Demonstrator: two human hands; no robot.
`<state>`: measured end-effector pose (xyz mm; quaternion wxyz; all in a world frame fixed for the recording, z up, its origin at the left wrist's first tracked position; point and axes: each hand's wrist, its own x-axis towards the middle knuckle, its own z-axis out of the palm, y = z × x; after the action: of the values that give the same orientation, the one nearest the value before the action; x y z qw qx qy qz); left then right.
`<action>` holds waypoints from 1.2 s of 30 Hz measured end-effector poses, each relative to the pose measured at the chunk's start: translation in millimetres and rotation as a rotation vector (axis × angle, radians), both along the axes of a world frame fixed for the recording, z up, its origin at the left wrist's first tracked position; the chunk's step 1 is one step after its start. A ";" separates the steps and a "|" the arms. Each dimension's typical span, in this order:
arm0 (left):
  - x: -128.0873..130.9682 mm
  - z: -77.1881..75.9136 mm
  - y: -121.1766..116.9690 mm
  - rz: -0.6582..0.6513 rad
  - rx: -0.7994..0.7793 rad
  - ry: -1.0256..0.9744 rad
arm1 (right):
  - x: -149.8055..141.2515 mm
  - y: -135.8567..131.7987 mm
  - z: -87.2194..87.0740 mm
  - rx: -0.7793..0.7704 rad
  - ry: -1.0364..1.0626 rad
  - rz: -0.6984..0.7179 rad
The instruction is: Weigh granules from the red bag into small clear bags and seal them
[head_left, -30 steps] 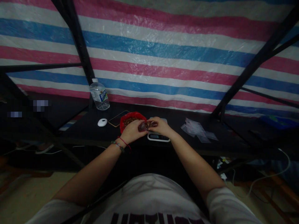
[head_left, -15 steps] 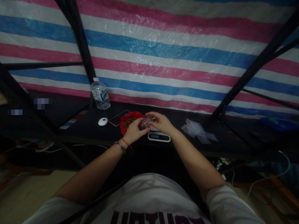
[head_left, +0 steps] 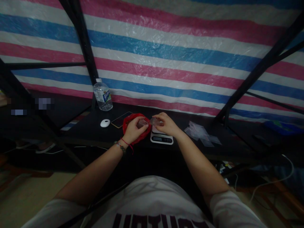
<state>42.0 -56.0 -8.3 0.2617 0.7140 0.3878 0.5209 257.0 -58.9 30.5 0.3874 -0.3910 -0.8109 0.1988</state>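
On the black tabletop (head_left: 79, 133), where an open red bag (head_left: 142, 137) sits beside a white digital scale (head_left: 161, 140), your left hand (head_left: 133, 129) over the bag has fingers gripping clear plastic (head_left: 142, 123), and your right hand (head_left: 169, 126) pinches a small clear piece (head_left: 154, 121).

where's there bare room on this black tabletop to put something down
Best patch: in front of the white oval object, left of the red container. A narrower one lies between the right hand and the clear bags. Crowded: phone, red container, left hand and scale.
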 end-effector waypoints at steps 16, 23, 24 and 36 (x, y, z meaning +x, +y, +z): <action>-51.8 -1.1 43.9 0.223 -0.094 -0.437 | 21.0 42.4 -47.2 0.106 -0.257 -0.412; -53.0 2.7 41.0 0.259 -0.074 -0.440 | -71.9 55.1 -27.4 0.042 -0.468 0.203; -53.9 3.0 40.8 0.264 -0.067 -0.439 | -84.2 57.7 -28.3 0.043 -0.492 0.246; -71.2 -5.1 54.7 0.318 -0.111 -0.507 | -144.3 59.1 -35.7 0.063 -0.649 0.389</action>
<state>-29.2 -1.3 -13.4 0.3040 0.4763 0.4448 0.6949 112.7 0.3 -5.2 0.0775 -0.2602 -0.9562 0.1093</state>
